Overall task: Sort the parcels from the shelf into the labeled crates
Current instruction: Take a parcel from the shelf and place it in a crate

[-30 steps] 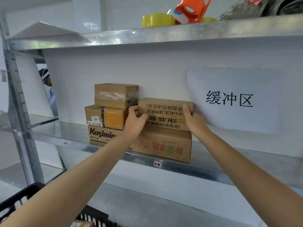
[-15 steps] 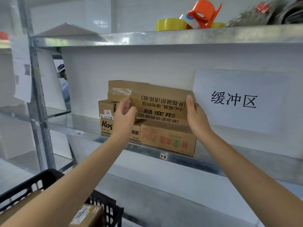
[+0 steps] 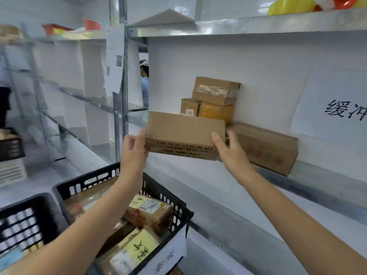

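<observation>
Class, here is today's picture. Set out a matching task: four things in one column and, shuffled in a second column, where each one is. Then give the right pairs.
Things
1. flat printed box
2. orange-yellow parcel
3. yellow tape roll
4. yellow-labelled parcel

Places
A. on the top shelf
B. in the black crate
C. held between the left hand and the right hand
D. in the shelf stack, under a brown box

Pairs: 1-C, 2-D, 3-A, 4-B
</observation>
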`<state>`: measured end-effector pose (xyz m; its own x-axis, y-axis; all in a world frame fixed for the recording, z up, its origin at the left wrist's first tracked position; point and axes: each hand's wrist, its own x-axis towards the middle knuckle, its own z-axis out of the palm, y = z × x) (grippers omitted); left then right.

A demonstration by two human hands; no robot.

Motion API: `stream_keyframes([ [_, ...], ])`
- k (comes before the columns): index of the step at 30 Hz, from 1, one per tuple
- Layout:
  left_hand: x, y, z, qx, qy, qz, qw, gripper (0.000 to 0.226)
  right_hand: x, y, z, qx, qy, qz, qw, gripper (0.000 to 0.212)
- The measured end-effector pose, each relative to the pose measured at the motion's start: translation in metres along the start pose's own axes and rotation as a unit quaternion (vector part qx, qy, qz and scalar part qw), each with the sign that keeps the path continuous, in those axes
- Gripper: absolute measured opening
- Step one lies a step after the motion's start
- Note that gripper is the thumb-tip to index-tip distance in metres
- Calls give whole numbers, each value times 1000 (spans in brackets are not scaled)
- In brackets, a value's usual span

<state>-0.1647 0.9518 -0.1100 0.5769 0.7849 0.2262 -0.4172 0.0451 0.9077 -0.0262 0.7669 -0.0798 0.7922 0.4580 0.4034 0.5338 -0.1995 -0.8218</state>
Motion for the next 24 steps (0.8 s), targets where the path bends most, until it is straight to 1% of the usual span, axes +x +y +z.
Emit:
stream_keyframes([
  [3,-15,-4,-60,41,44,-21,998,33,-13,-3,49,35,-61,-1,998,29],
  [7,-47,2,-137,134,117,-20,984,53,-37,-8,114,60,-140,14,988,32],
  [10,-75,6,-185,154,161,-20,975,60,-57,-9,157,75,-208,33,975,38],
  [12,-94,5,-210,166,185,-11,969,53,-70,-12,180,80,-243,36,966,40],
  [15,-126,5,-238,184,215,-5,959,25,-91,-18,206,81,-294,26,952,40],
  [16,-137,5,-246,191,225,-3,955,22,-98,-19,214,75,-315,20,946,37],
  [18,-157,7,-261,211,244,0,946,21,-113,-18,229,54,-356,6,933,31],
  [21,-184,6,-284,235,263,-2,936,19,-136,-12,249,19,-401,13,916,35],
  [23,-199,3,-296,253,272,-8,929,22,-149,-13,259,15,-426,18,904,34],
  [24,-205,1,-301,259,277,-11,925,24,-155,-14,263,18,-434,18,900,37],
])
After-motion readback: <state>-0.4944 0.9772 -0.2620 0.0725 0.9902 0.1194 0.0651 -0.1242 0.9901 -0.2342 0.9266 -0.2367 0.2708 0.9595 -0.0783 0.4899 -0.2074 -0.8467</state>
